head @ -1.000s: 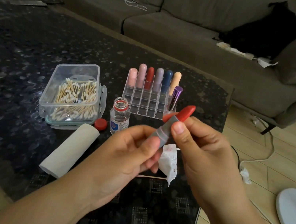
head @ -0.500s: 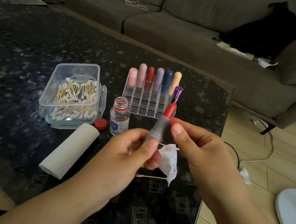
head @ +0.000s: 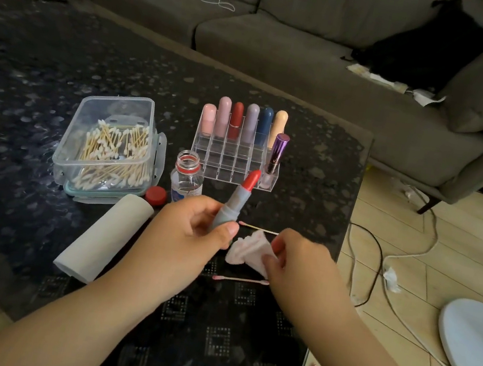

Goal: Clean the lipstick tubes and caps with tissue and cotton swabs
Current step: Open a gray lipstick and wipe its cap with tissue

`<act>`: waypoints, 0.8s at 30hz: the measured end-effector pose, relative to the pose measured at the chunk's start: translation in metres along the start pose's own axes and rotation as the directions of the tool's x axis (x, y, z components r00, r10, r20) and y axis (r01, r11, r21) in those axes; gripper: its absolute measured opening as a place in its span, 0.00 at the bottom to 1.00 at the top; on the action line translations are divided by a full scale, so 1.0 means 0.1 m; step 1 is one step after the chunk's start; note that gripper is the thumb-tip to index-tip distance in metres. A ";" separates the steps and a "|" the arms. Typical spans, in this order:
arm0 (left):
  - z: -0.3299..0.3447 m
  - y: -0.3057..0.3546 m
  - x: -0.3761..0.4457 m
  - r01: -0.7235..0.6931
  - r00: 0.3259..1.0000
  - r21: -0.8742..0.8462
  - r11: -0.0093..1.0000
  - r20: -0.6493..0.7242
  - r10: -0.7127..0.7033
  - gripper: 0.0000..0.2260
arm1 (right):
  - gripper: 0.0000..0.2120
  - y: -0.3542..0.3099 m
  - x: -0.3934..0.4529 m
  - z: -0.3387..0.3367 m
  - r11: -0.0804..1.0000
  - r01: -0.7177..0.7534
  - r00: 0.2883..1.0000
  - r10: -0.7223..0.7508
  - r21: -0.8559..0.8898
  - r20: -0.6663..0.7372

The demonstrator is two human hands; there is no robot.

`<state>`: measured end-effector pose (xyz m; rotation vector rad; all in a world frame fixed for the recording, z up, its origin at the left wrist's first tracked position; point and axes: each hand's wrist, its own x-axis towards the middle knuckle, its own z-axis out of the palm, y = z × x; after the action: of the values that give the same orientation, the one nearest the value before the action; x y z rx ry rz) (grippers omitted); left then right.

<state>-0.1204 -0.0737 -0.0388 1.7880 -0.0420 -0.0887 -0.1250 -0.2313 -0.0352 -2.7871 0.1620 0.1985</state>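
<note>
My left hand (head: 185,237) grips a grey lipstick tube (head: 234,202) by its base and holds it tilted up, with the red stick bare at the top. My right hand (head: 300,263) is low on the table, its fingers pinched on a crumpled, pink-stained tissue (head: 244,250). A bit of red shows between its thumb and fingers; I cannot tell if it is the cap. Two used cotton swabs lie on the table, one (head: 258,228) behind the tissue and one (head: 238,279) in front of it.
A clear organizer (head: 236,166) holds several capped lipsticks and a purple tube (head: 276,153). To its left stand an open bottle (head: 187,178) with its red cap (head: 156,195), a swab box (head: 108,144) and a tissue roll (head: 103,237). The table edge (head: 347,230) is right of my hand; cables lie on the floor.
My right hand has left the top of the tube and dropped to the table, where it now grips the tissue. The red stick is uncovered. My left hand has lowered the tube slightly.
</note>
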 end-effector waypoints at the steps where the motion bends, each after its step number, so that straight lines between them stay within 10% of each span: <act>1: 0.00 0.00 0.00 -0.007 1.000 0.008 1.000 0.001 0.007 0.03 | 0.08 0.02 0.02 -0.01 1.000 0.000 1.000 0.000 0.031 -0.020; 16: 0.03 0.09 -0.08 -0.052 0.990 -0.024 0.998 0.129 0.054 0.04 | 0.15 0.05 -0.04 -0.29 0.803 0.126 0.991 -0.130 0.582 -0.036; 24: 0.06 0.11 -0.09 -0.021 0.992 -0.186 0.982 0.121 0.044 0.16 | 0.08 0.02 -0.07 -0.25 0.384 0.124 0.989 -0.123 0.915 -0.082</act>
<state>-0.1301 -0.0811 -0.0294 1.5940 -0.1484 -0.1759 -0.1289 -0.2413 -0.0112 -1.6275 0.0294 0.0310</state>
